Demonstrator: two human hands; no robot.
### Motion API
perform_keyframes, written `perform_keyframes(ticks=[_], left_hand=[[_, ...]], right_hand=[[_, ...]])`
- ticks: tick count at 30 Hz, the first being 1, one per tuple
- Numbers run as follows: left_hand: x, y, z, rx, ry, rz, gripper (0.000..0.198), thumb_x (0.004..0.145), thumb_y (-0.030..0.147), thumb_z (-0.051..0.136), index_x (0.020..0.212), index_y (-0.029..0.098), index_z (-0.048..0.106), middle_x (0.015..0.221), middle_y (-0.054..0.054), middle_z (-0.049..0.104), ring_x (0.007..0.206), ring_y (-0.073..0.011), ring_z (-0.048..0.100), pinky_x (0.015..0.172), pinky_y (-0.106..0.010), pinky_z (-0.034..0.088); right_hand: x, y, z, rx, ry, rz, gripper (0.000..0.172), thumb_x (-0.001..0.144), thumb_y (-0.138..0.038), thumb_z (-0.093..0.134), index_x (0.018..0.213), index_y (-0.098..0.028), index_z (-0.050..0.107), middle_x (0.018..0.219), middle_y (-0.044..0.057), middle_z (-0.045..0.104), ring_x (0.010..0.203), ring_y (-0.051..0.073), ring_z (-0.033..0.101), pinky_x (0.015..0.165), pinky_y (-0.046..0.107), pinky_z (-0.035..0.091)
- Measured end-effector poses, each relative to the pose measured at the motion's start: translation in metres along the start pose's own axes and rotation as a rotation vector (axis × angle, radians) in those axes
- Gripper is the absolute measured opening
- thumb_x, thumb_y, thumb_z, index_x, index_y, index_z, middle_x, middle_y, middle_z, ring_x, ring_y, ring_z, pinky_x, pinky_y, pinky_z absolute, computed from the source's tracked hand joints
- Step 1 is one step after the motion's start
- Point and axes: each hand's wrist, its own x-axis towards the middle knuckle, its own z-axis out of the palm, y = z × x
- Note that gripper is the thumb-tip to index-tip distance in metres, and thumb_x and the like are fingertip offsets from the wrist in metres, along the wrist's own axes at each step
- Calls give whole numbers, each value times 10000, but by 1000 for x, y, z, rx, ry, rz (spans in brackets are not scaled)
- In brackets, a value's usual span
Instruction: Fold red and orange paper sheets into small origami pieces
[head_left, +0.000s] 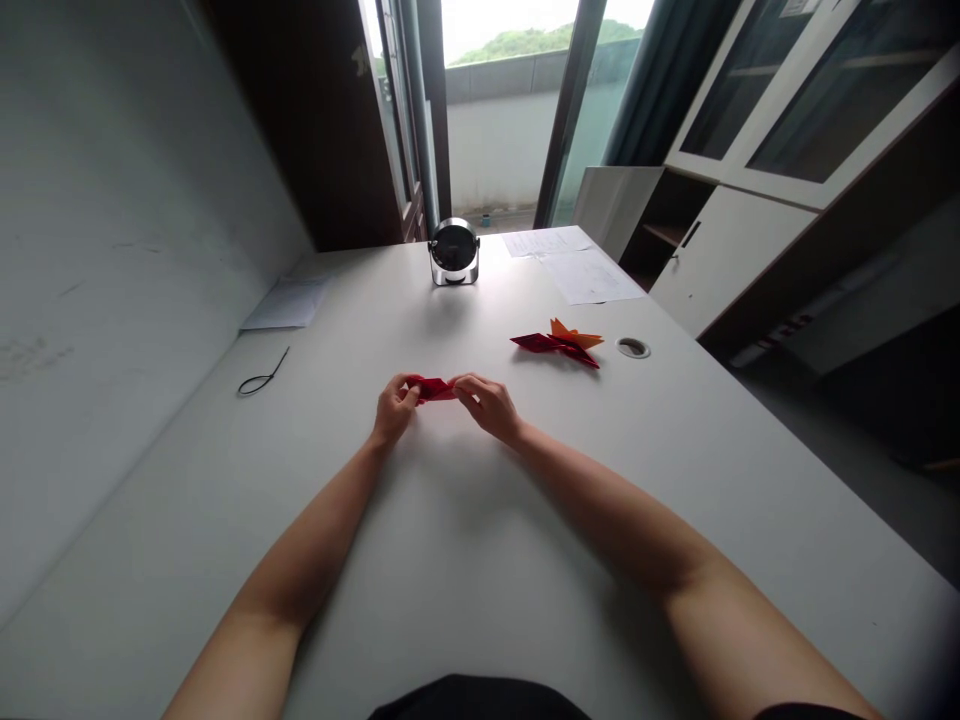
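Between my two hands is a piece of folded red paper (435,389), held just above or on the white table (465,520); which of these I cannot tell. My left hand (395,408) pinches its left end, thumb in front. The right end is gripped between the thumb and fingers of my right hand (486,402). Part of the paper is hidden behind my fingers. Further back and to the right lie folded paper pieces, a dark red one (556,346) and an orange one (574,332) touching it.
A round black device on a silver stand (454,250) stands at the back. White papers (585,270) lie at the back right, another sheet (285,303) at the left by the wall. A black cable tie (259,382) is at left. A grommet hole (633,347) pierces the right side.
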Motion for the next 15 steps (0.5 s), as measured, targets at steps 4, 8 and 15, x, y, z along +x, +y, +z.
perform_keyframes(ticks=[4,8,15], left_hand=[[-1,6,3,-194,-66,-115,418,884,512,621,1130,176,607,924,-76,733,637,-150,675,595,-300,579],[0,6,5,-231,-6,-122,398,842,513,677,1009,155,631,849,-69,734,628,-148,665,578,-290,579],[-2,3,7,-186,32,-85,343,840,488,672,903,151,695,796,-49,721,685,-159,677,634,-298,596]], right_hand=[[0,-2,1,10,-19,-27,203,1029,-291,470,1036,-233,664,1113,62,727,939,164,688,819,272,515],[-1,-1,2,-2,-25,-23,194,1023,-287,472,1013,-226,656,1103,66,725,907,160,679,787,269,510],[-5,5,5,-140,-78,-1,236,990,-272,510,1201,-235,609,1038,48,722,750,136,645,692,253,494]])
